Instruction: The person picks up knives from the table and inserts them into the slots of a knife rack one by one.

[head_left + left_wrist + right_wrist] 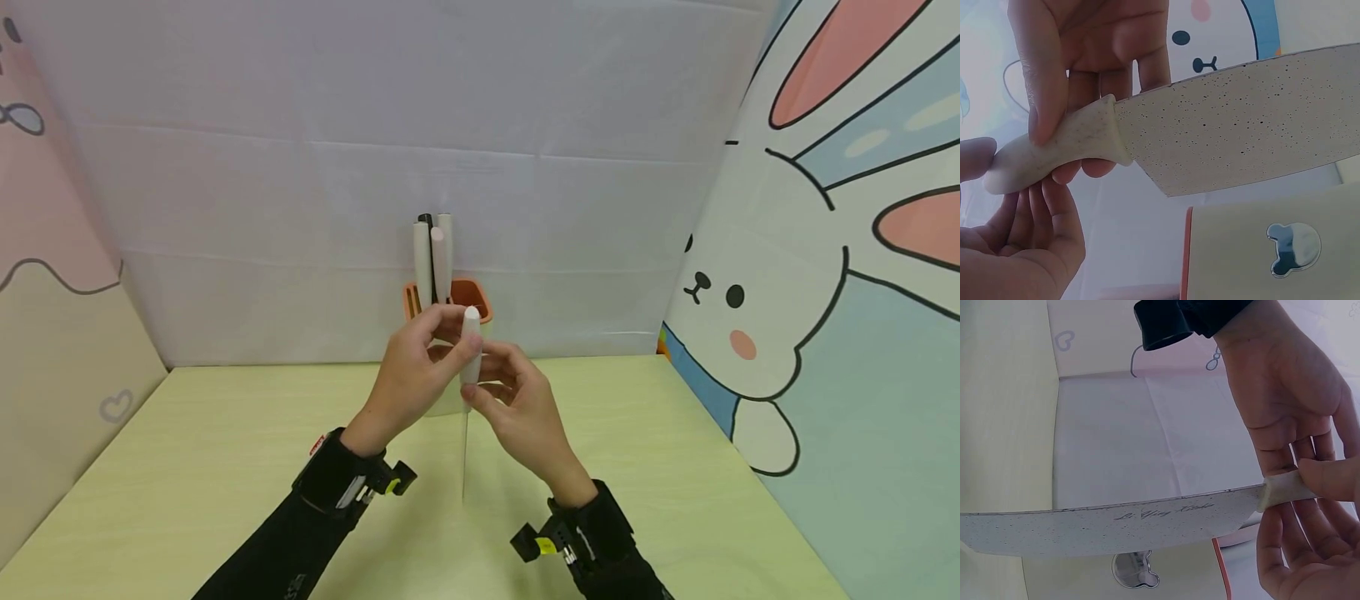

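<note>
A kitchen knife (1241, 122) with a white handle (470, 325) and a speckled pale blade (1085, 528) hangs upright, blade pointing down, above the table. My left hand (420, 354) pinches the handle near its butt between thumb and fingers. Lower down, close to the blade, my right hand (525, 408) grips the same handle, its thumb and fingers on opposite sides. Seen edge-on from the head, the blade is a thin line; the wrist views show its broad faces, one with dark lettering. Behind the hands stands a pale holder with an orange rim (472, 292), partly hidden.
Several white and black handles (422, 258) stick up from the holder, which bears a shiny bear-head emblem (1297, 249). A pale yellow table (300, 492) spreads below. Behind rises a creased white sheet (300, 192), with a cartoon rabbit wall (780, 300) on the right.
</note>
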`<state>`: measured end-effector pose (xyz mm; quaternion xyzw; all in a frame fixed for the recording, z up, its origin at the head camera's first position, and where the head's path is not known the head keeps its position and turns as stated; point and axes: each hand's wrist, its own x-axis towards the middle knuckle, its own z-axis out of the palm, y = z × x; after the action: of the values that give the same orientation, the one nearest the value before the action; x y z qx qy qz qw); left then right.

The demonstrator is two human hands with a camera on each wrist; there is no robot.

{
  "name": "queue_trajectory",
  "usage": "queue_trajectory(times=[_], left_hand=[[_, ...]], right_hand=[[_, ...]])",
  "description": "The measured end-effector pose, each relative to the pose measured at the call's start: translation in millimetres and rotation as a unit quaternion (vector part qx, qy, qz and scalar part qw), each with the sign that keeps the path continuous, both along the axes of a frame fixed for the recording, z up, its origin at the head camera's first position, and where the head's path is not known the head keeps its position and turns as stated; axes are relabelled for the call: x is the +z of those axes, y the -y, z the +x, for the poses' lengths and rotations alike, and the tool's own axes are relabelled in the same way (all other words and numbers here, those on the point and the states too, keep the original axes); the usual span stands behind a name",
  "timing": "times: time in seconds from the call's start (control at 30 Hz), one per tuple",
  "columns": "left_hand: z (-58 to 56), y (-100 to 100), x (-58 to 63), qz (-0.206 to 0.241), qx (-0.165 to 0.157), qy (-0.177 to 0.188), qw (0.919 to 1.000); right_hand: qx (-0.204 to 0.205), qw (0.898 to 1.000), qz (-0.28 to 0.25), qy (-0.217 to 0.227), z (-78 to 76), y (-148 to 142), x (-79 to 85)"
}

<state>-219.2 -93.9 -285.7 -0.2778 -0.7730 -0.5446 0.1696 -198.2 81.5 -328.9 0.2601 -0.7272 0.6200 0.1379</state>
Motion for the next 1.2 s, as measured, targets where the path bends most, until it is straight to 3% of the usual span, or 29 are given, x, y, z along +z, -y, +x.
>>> queue_trajectory(times=[0.23, 0.43, 0.63, 0.77, 0.97, 1.2], left_hand=[[0.4, 0.1, -0.6, -0.001, -0.001, 0.007, 1.0000], [1.3, 2.3, 0.3, -0.008, 0.006, -0.010, 0.9999], [0.9, 6.1, 7.3, -0.002, 0.008, -0.013, 0.9999], [-2.4, 10.5, 20.8, -0.007, 0.019, -0.024, 0.9995], [-11.5, 20.6, 51.8, -0.026, 0.034, -0.046, 0.9980], [-22.3, 35.0, 87.3, -0.040, 0.049, -0.052, 0.9967]], right_hand=[[-0.001, 1.000, -0.009, 0.002, -0.3, 0.1, 0.1], [0.006, 1.000, -0.012, 0.001, 0.1, 0.4, 0.8], [0.006, 1.000, -0.007, -0.019, -0.1, -0.6, 2.4], [0.008, 0.999, -0.010, -0.036, -1.4, -3.3, 3.5], [0.000, 0.999, -0.011, -0.039, -7.4, -11.9, 2.3], [-0.022, 0.999, 0.032, -0.038, -9.5, -20.2, 1.7]])
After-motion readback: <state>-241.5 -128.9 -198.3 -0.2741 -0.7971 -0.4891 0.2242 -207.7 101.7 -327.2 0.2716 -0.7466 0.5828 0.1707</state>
